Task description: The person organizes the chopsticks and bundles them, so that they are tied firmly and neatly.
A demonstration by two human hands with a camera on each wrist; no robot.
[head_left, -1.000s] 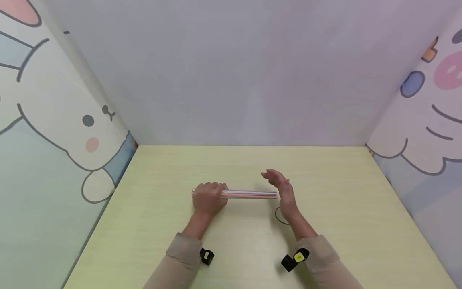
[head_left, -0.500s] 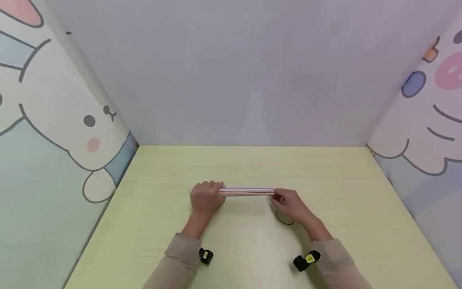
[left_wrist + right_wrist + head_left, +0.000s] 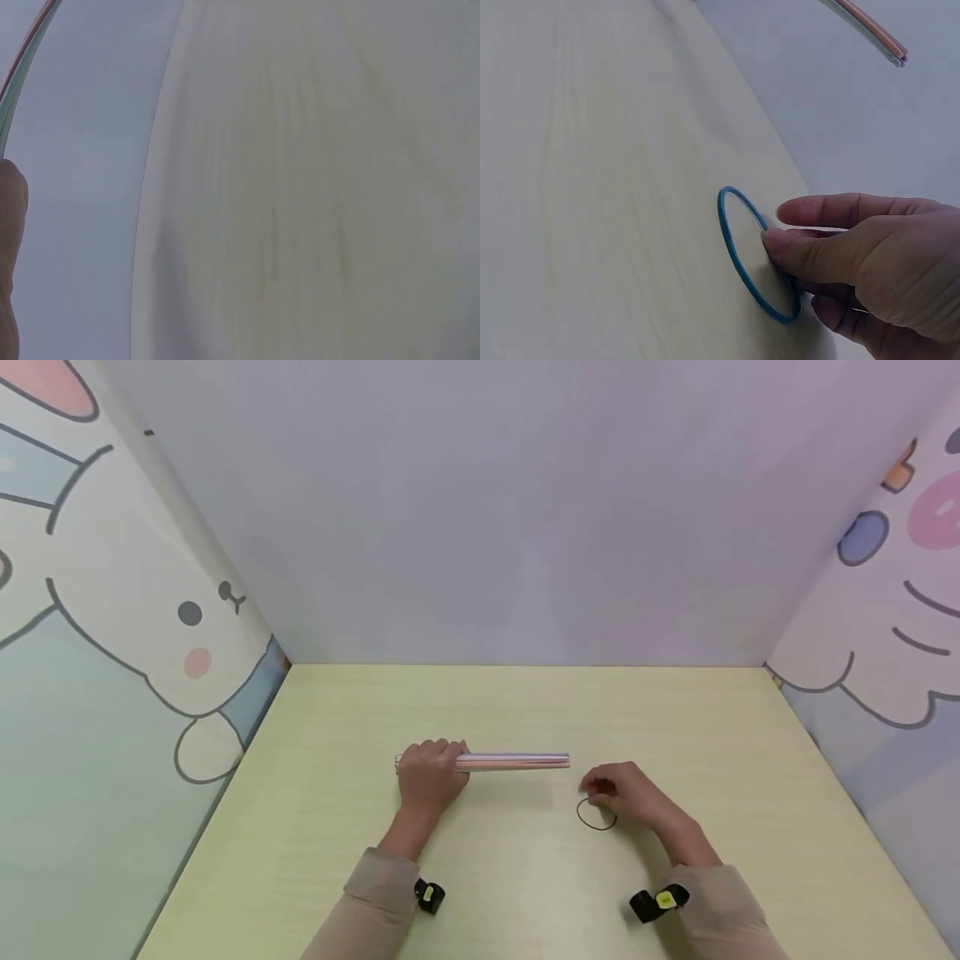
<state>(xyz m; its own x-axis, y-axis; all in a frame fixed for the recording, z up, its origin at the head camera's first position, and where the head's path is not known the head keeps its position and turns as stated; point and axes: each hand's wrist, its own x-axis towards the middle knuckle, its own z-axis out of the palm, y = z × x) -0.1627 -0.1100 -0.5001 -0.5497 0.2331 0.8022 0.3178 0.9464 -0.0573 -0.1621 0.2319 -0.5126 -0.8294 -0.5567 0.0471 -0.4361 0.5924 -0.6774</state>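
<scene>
In the head view my left hand (image 3: 431,777) grips a bundle of slim sticks (image 3: 517,762), pink, white and pale purple. The bundle lies level, pointing right, with a soft shadow on the table below it. Part of that hand (image 3: 9,240) and the far stretch of the sticks (image 3: 26,56) show at the edge of the left wrist view. My right hand (image 3: 633,793) is at a thin blue rubber band (image 3: 739,262) on the table. Its thumb and fingers pinch the band's near edge; the contact is partly hidden behind the thumb. The stick ends (image 3: 900,56) are apart from this hand.
A pale yellow wooden table (image 3: 517,877) spans beneath both arms. Behind it rises a plain grey-lilac wall (image 3: 517,527). Cartoon-printed side panels (image 3: 97,693) stand left and right. Black wrist cameras (image 3: 658,902) sit at the sleeve cuffs.
My right hand first came to the right end of the sticks, then left it and moved down and right to the rubber band. The left hand has kept its grip, barely moving.
</scene>
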